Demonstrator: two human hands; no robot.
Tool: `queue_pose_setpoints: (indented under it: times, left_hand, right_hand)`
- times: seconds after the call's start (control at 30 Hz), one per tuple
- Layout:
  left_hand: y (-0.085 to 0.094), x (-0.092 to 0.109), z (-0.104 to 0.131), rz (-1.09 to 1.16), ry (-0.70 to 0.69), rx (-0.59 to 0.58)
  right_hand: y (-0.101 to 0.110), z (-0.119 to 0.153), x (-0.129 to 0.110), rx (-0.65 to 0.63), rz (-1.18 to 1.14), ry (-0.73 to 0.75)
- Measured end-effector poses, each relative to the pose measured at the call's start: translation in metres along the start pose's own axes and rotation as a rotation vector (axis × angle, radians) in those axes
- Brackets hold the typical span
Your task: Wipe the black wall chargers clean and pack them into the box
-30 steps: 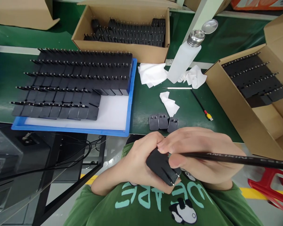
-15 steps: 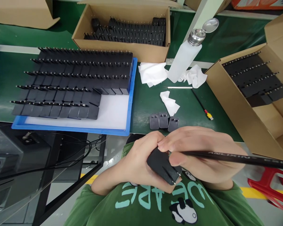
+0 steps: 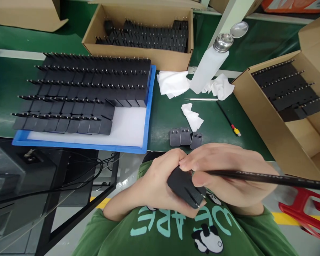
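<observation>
My left hand grips a black plug adapter close to my chest, its two metal prongs pointing down and to the right. My right hand holds a long thin black brush handle whose tip end meets the adapter under my fingers. The brush tip itself is hidden by my fingers. Three more grey-black adapters lie flat at the near edge of the green table, just beyond my hands.
A blue tray holds rows of black adapters. Cardboard boxes at the back and at the right hold more. A white dispenser bottle, white wipes, a thin metal pick and a black pen lie on the green mat.
Hardly anything differs. The adapter in my left hand has shifted very slightly to the right, and the view has drifted a little.
</observation>
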State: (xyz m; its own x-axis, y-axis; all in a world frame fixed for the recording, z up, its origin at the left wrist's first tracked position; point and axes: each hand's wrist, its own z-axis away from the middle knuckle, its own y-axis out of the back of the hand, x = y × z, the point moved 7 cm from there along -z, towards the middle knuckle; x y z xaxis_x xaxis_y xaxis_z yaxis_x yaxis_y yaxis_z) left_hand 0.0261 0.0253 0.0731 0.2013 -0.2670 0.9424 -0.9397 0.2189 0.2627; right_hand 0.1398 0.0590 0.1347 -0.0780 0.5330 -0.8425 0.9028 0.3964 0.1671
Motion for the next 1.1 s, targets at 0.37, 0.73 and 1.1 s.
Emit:
queue_pose_setpoints:
  times: [0.37, 0.73, 1.1]
  left_hand:
    - [0.0, 0.001, 0.0, 0.02, -0.005, 0.007]
    - [0.005, 0.006, -0.003, 0.135, -0.098, 0.055]
    - [0.02, 0.003, -0.002, 0.003, -0.231, 0.273]
  right_hand:
    - [0.0, 0.001, 0.001, -0.002, 0.03, 0.031]
    - [0.019, 0.0, 0.004, 0.131, -0.114, 0.012]
    - [0.074, 0.04, 0.047, 0.403, 0.447, -0.246]
